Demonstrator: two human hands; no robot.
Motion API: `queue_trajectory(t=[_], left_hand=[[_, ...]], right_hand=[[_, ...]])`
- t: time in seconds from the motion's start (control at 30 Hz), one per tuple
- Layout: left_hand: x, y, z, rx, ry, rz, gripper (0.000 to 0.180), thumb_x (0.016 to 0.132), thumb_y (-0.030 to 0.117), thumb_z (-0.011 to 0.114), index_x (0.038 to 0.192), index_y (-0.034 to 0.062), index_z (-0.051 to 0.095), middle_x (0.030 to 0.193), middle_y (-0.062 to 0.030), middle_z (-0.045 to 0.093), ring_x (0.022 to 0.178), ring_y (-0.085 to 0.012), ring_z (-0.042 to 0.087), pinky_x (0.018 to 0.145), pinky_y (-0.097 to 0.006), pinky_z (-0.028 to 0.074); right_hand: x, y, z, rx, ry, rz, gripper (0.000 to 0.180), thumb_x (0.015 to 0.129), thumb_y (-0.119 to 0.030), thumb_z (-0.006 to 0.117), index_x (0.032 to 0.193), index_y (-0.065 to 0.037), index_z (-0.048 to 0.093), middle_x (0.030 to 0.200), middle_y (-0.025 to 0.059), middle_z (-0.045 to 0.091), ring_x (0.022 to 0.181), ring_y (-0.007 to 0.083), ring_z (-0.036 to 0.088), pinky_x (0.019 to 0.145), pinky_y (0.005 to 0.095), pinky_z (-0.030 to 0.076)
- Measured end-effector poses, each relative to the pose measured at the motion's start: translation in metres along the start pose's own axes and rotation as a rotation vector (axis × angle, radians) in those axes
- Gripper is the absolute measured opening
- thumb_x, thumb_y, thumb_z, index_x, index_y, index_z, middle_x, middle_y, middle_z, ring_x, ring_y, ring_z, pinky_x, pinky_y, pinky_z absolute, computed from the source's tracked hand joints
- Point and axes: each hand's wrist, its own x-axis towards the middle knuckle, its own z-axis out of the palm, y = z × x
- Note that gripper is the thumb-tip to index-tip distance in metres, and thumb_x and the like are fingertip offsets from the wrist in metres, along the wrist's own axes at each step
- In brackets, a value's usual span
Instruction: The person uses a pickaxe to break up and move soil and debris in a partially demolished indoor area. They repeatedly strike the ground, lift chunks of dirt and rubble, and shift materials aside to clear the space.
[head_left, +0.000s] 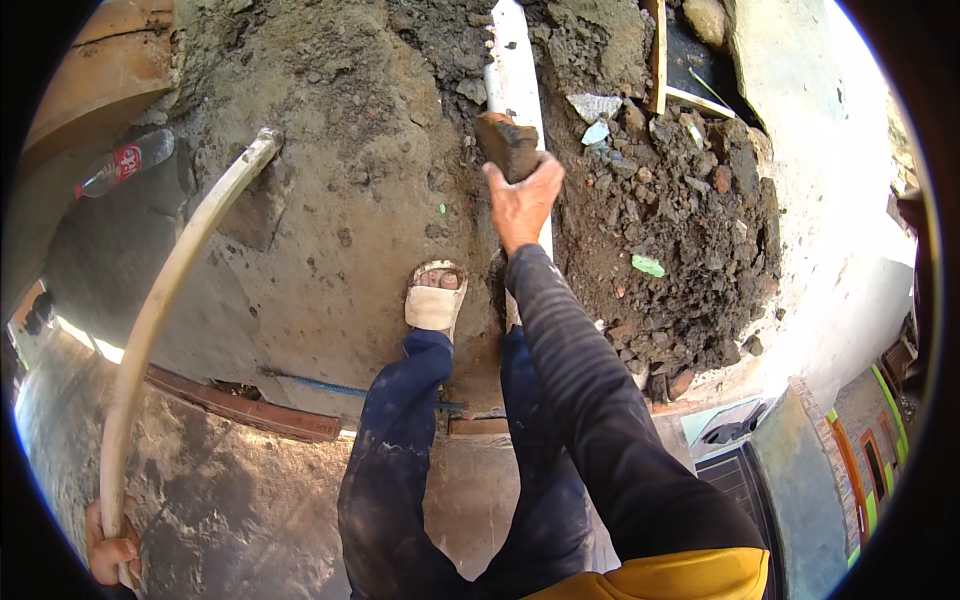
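Observation:
In my right hand [526,202] is a dark, dirt-caked piece of brick [509,147] with an orange-brown broken end. I grip it just over a white plastic pipe [513,75] that runs lengthwise through the dug soil; whether the brick touches the pipe I cannot tell. At the lower left my left hand [112,550] is closed around a long pale wooden pole [160,310], which looks curved. The pole's far end reaches the muddy ground; no tool head shows on it.
Right of the pipe rises a heap of dark soil and rubble [690,260]. A clear plastic bottle [128,162] with a red label lies at the left. My sandalled foot [436,295] stands beside the trench. A pale wall [825,170] borders the right side.

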Motion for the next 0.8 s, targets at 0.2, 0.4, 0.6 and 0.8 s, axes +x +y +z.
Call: queue_trajectory(t=[0.2,0.4,0.6,0.8], left_hand=[[0.011,-0.007,-0.009,-0.033,0.07,0.097,0.072,0.06,0.014,0.07,0.125,-0.011,0.052,0.053,-0.0072,0.05,0.032,-0.0173,0.042,0.032,-0.029,0.037],[0.018,0.003,-0.019,-0.022,-0.034,0.068,0.069,0.063,0.011,0.07,0.127,-0.0102,0.054,0.059,-0.009,0.055,0.035,-0.0174,0.045,0.034,-0.03,0.039],[0.014,0.013,-0.027,0.094,-0.074,0.06,0.067,0.069,0.01,0.069,0.132,-0.0068,0.053,0.069,-0.0077,0.058,0.04,-0.0154,0.048,0.036,-0.029,0.041],[0.023,0.042,-0.026,0.359,-0.081,0.034,0.067,0.071,0.012,0.072,0.133,-0.0044,0.056,0.071,-0.0045,0.06,0.045,-0.0133,0.054,0.041,-0.027,0.044]], right_hand=[[-0.144,0.066,-0.004,-0.241,-0.643,0.314,0.077,0.088,-0.036,0.079,0.144,0.006,0.047,0.139,0.0316,0.056,0.131,0.0448,0.053,0.112,0.0491,0.044],[-0.186,0.154,-0.131,-0.329,-0.661,0.639,0.068,0.089,-0.044,0.076,0.136,0.001,0.058,0.125,0.0302,0.07,0.121,0.0438,0.066,0.104,0.0464,0.051],[-0.177,0.188,-0.296,-0.437,-0.434,0.68,0.054,0.088,-0.043,0.075,0.122,-0.002,0.066,0.12,0.023,0.073,0.114,0.0401,0.069,0.1,0.0461,0.053],[-0.075,0.182,-0.43,-0.467,0.341,0.335,0.032,0.096,-0.033,0.069,0.112,-0.005,0.065,0.11,0.0193,0.067,0.107,0.0379,0.064,0.096,0.0473,0.049]])
